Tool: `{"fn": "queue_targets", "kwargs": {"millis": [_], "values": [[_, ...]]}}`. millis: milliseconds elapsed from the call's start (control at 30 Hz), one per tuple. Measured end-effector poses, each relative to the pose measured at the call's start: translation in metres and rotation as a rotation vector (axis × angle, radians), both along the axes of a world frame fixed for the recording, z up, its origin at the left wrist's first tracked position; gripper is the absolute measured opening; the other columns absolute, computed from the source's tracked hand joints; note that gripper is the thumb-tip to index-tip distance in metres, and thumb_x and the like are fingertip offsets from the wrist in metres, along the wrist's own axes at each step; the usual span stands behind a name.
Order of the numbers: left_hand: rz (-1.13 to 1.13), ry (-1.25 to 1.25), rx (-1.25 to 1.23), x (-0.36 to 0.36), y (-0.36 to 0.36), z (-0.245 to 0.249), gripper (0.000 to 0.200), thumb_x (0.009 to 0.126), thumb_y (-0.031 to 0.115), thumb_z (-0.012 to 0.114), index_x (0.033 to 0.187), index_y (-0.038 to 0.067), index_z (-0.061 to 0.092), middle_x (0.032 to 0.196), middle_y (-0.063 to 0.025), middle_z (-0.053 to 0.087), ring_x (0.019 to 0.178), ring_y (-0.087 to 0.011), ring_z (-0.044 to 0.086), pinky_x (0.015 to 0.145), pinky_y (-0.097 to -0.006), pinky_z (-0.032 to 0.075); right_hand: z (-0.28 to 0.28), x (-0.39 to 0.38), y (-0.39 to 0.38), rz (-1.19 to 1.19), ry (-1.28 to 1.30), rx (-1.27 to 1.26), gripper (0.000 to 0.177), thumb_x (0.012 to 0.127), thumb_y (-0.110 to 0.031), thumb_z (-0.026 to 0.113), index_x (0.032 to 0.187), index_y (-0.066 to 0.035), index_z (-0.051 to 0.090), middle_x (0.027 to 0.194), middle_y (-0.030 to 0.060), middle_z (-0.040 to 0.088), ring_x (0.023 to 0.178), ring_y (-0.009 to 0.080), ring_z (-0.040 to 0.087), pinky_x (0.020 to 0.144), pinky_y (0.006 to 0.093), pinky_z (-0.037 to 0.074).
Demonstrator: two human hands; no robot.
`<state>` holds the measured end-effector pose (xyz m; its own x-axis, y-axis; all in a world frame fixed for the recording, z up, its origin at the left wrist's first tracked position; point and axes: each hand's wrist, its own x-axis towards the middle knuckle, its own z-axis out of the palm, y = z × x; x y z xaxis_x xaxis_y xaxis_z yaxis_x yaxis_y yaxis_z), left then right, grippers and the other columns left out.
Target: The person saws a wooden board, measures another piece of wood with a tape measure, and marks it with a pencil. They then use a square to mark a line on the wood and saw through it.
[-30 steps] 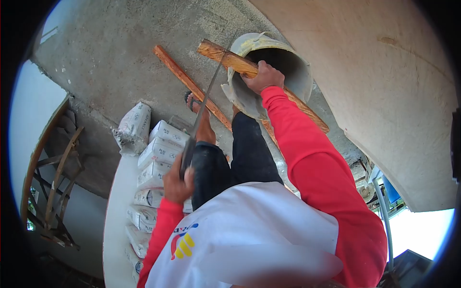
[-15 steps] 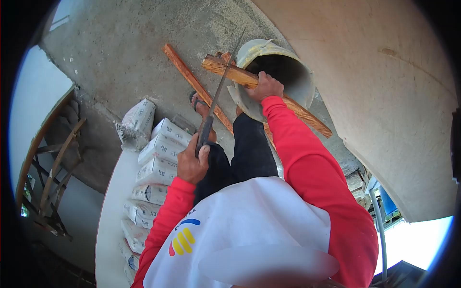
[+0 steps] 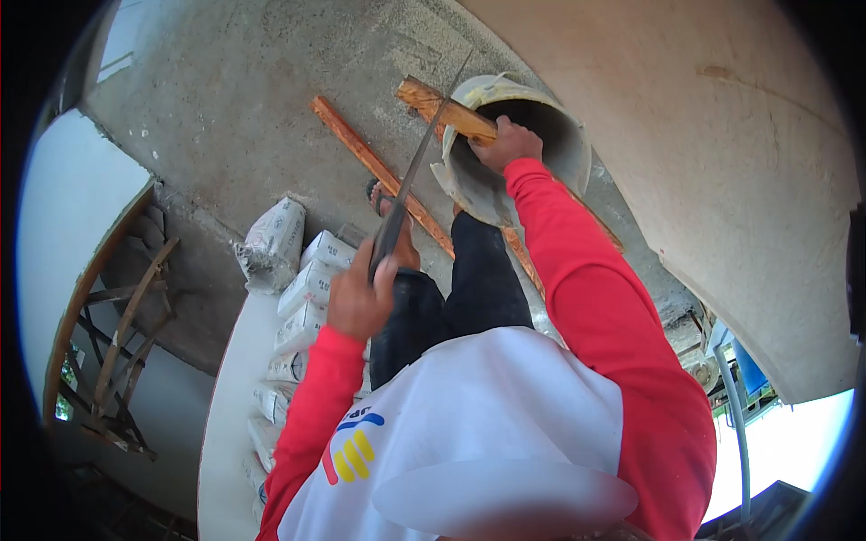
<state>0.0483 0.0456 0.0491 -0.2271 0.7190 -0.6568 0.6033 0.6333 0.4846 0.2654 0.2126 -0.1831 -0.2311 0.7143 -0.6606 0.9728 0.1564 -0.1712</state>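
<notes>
My left hand (image 3: 361,296) is closed around the dark handle of a handsaw (image 3: 417,162), whose long thin blade points up and away. The blade crosses a wooden batten (image 3: 465,120) near its far end; whether its teeth are in a cut cannot be made out. My right hand (image 3: 510,146) grips the batten, its fingers wrapped over the top. Beneath the batten, a pale, worn bucket (image 3: 469,191) lies with its dark opening showing. My right forearm hides much of the batten's near part.
A reddish wooden strip (image 3: 361,149) lies on the concrete floor (image 3: 234,99) beside my sandalled foot (image 3: 383,200). Several white printed bags (image 3: 307,287) line the left side. A large tan panel (image 3: 722,162) stands at right. Curved wooden framing (image 3: 126,325) shows at far left.
The batten's far end has shifted up and right, with my right hand moving along with it. The saw has moved slightly across it, and the whole view has turned a little.
</notes>
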Motion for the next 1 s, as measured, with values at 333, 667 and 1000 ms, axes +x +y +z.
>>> {"fn": "queue_targets", "kwargs": {"millis": [333, 667, 1000], "values": [[-0.004, 0.062, 0.177, 0.010, 0.051, -0.118, 0.047, 0.093, 0.036, 0.059, 0.121, -0.002, 0.057, 0.081, -0.0290, 0.065, 0.076, -0.0493, 0.063, 0.068, -0.0508, 0.052, -0.007, -0.002, 0.001, -0.013, 0.021, 0.012, 0.059, 0.069, -0.059, 0.073, 0.097, -0.008, 0.062, 0.087, 0.0146, 0.070, 0.080, 0.0311, 0.071, 0.071, 0.0440, 0.056], [-0.020, -0.044, -0.061, -0.022, -0.057, 0.073, 0.046, 0.091, 0.020, 0.058, 0.126, -0.009, 0.051, 0.096, -0.0302, 0.067, 0.081, -0.0452, 0.069, 0.075, -0.0460, 0.055, -0.002, -0.003, 0.001, -0.013, 0.020, 0.025, 0.059, 0.068, -0.058, 0.073, 0.096, -0.007, 0.060, 0.086, 0.0139, 0.070, 0.079, 0.0316, 0.070, 0.070, 0.0437, 0.056], [-0.014, -0.027, 0.053, 0.012, 0.063, -0.092, 0.042, 0.094, 0.034, 0.056, 0.119, 0.001, 0.059, 0.090, -0.0255, 0.067, 0.082, -0.0446, 0.064, 0.074, -0.0481, 0.050, 0.000, -0.006, 0.007, 0.010, 0.001, 0.021, 0.058, 0.069, -0.058, 0.073, 0.095, -0.008, 0.061, 0.085, 0.0140, 0.070, 0.080, 0.0317, 0.070, 0.072, 0.0439, 0.056]]}}
